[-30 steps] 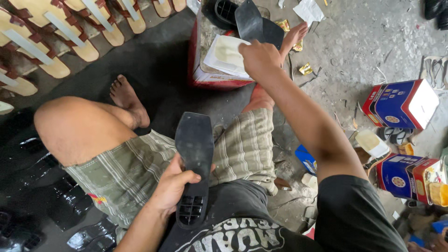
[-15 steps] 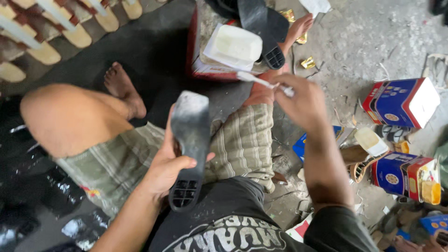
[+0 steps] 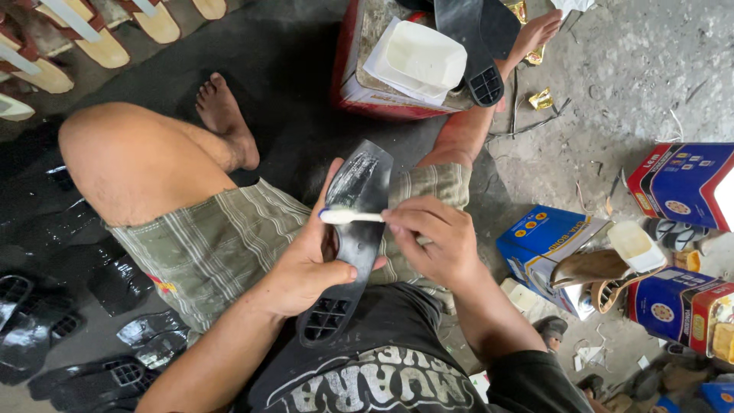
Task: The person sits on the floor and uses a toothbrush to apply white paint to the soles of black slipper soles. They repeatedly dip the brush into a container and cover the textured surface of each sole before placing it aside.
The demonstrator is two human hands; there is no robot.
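Observation:
My left hand [image 3: 306, 264] grips a long black shoe sole [image 3: 353, 229] over my lap, its gridded heel end toward me. My right hand [image 3: 432, 239] holds a small brush with a white handle [image 3: 348, 217], laid crosswise on the sole. A pale smear of glue shows on the sole's far end [image 3: 353, 177]. A white tub of glue [image 3: 423, 57] sits on a red box [image 3: 352, 76] ahead, with another black sole [image 3: 470, 46] lying beside it.
Black soles [image 3: 69, 336] lie in a heap at the lower left. Tan insoles with straps [image 3: 99, 38] line the top left. Blue and red cans [image 3: 684, 183] and a blue carton [image 3: 547, 237] stand on the concrete at the right, with a small white cup [image 3: 631, 241].
My right hand came back from the glue tub with the brush and now rests it on the sole. The left hand lifted and tilted the sole closer.

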